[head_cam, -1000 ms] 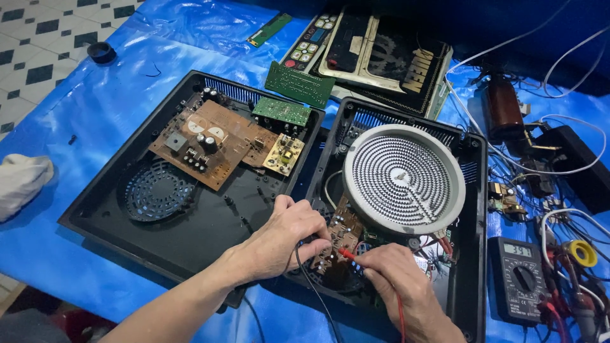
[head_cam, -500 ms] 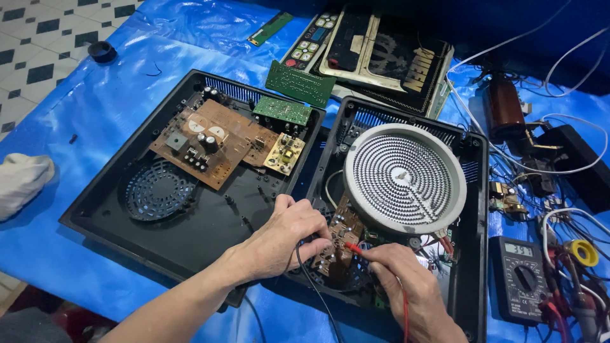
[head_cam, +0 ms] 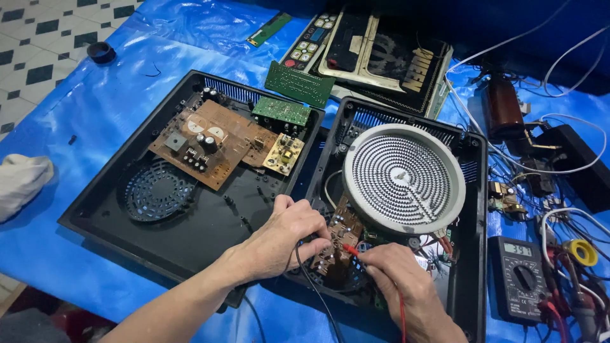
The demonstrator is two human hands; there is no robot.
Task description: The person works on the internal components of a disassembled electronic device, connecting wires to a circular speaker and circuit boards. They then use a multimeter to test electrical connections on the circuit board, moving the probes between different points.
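Barely shifted since before, both hands pinch probes, left hand (head_cam: 286, 235) black, right hand (head_cam: 400, 279) red, against the brown circuit board (head_cam: 340, 238).

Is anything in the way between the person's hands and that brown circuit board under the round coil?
Nothing visible blocks them. The left hand and right hand are already at the brown circuit board, the right one pressing a red probe onto it. The round heating coil overhangs only the board's far end, clear of the hands.

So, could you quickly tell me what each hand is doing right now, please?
Left hand: closed on the black probe, at the brown circuit board.
Right hand: closed on the red probe, tip at that board.
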